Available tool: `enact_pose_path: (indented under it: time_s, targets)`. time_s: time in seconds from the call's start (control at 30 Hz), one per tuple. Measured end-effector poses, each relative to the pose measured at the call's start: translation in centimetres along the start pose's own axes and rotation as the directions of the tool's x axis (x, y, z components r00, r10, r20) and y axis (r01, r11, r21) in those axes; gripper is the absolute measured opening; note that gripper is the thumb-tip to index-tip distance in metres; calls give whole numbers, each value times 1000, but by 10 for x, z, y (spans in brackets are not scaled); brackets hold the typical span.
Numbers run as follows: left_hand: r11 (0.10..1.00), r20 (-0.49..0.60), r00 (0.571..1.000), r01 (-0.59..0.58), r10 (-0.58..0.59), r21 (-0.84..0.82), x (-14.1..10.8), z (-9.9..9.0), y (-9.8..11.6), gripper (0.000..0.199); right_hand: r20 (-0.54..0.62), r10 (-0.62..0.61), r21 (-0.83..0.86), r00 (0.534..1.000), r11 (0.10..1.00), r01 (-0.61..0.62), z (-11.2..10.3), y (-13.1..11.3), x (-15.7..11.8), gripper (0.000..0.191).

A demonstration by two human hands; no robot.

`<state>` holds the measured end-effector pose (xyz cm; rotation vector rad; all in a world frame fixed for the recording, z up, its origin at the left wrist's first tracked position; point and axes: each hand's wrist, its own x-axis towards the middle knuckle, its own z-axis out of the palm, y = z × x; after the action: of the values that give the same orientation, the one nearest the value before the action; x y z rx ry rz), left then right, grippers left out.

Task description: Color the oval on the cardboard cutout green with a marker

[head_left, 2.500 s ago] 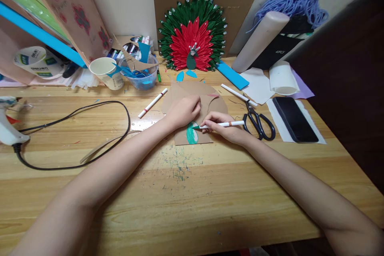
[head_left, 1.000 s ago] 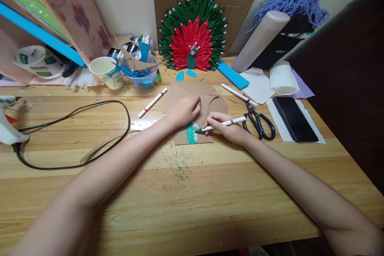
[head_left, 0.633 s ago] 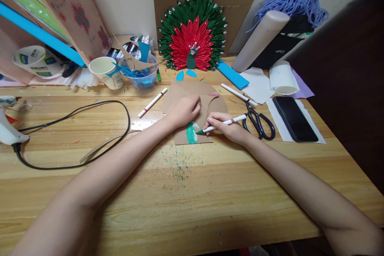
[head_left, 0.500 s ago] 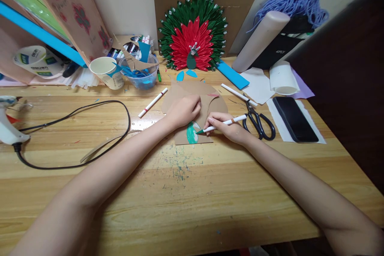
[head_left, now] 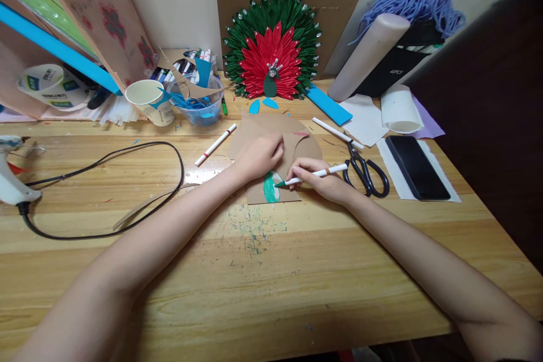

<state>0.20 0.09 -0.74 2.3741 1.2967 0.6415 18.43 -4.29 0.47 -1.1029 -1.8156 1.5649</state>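
My right hand (head_left: pixel 306 172) grips a white marker (head_left: pixel 326 172) with a brown band and a green tip. The tip touches a small white cutout (head_left: pixel 270 188), whose left part is coloured green. Beneath the cutout lies a piece of brown cardboard (head_left: pixel 258 195). Curled and closed, my left hand (head_left: pixel 263 155) rests on the cardboard just above the cutout; its fingertips are hidden, so whatever they hold does not show.
Black-handled scissors (head_left: pixel 365 172) and a phone (head_left: pixel 418 168) lie to the right. Capped markers (head_left: pixel 216 145) flank the cardboard. A red-and-green peacock craft (head_left: pixel 274 48) stands behind. At left are a paper cup (head_left: pixel 149 104), a plastic bowl (head_left: pixel 201 116) and a glue gun (head_left: pixel 14 178) with its cord.
The marker tip has moved slightly left over the cutout, and green covers a little more of it. My left hand stays in place.
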Motion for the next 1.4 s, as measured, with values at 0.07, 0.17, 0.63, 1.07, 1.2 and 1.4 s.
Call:
enact_pose_path:
  time_s: [0.07,0.17,0.63,1.07,1.2,1.4]
  targets:
    - [1000,2,1000,5,-5,1,0,0,0,24,-2,2,-5,1000,1000,-2,0,-1,0,28]
    - [1000,3,1000,6,-6,0,0,-1,0,24,0,-1,-10,1000,1000,1,1,-2,0,28]
    - [1000,12,1000,5,-5,12,0,-2,0,24,12,-15,-34,1000,999,16,0,-3,0,27]
    - [1000,12,1000,4,-4,22,0,-1,0,24,1,-7,-9,1000,1000,7,-1,-1,0,27]
    - [1000,11,1000,7,-7,13,-1,-1,0,24,16,-7,-6,1000,1000,7,-2,0,-1,29]
    - [1000,8,1000,8,-8,14,0,-2,1,24,-14,-13,-12,1000,1000,13,0,-2,0,28]
